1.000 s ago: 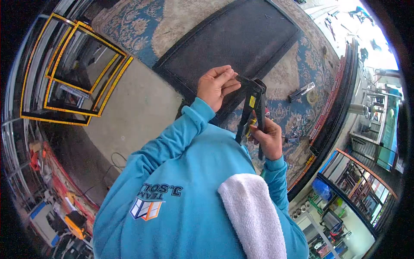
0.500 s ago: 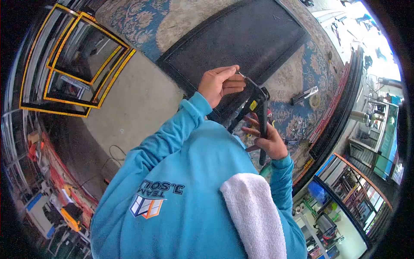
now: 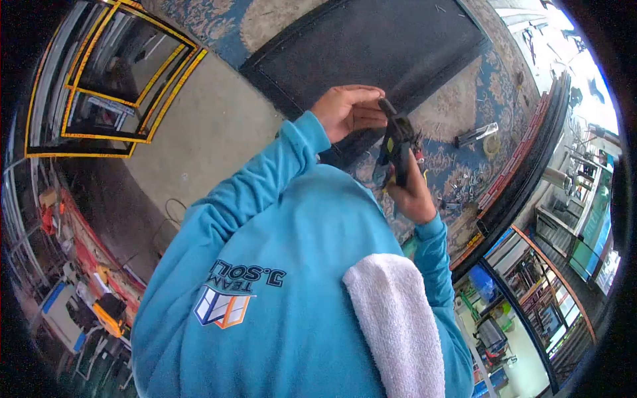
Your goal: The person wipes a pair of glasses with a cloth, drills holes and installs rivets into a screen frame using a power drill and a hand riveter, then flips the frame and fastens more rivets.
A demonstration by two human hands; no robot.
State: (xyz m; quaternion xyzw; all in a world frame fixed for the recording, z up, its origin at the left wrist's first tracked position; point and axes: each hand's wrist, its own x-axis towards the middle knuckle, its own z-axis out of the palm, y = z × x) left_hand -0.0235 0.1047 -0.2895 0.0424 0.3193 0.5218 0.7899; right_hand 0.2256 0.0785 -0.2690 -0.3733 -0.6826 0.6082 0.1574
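My right hand (image 3: 417, 196) is wrapped round the handle of a black rivet gun (image 3: 398, 136), which has a small yellow label. The tool is raised in front of my chest, above the near end of a dark framed panel (image 3: 358, 56). At its nose, the thumb and forefinger of my left hand (image 3: 348, 113) are pinched together, the other fingers curled below. Whatever small piece sits between those fingertips is hidden now.
The panel lies over a blue and beige patterned rug (image 3: 501, 86). Small metal bits, a clear-and-black object (image 3: 476, 134) and a tape roll (image 3: 492, 144) lie to the right. Yellow-edged frames (image 3: 136, 99) stand at the left. A white towel (image 3: 395, 318) hangs over my shirt.
The rivet gun has turned and come up, its nose meeting my left fingertips. Half a second ago a thin shiny pin showed there. My right fingers have closed round the handle.
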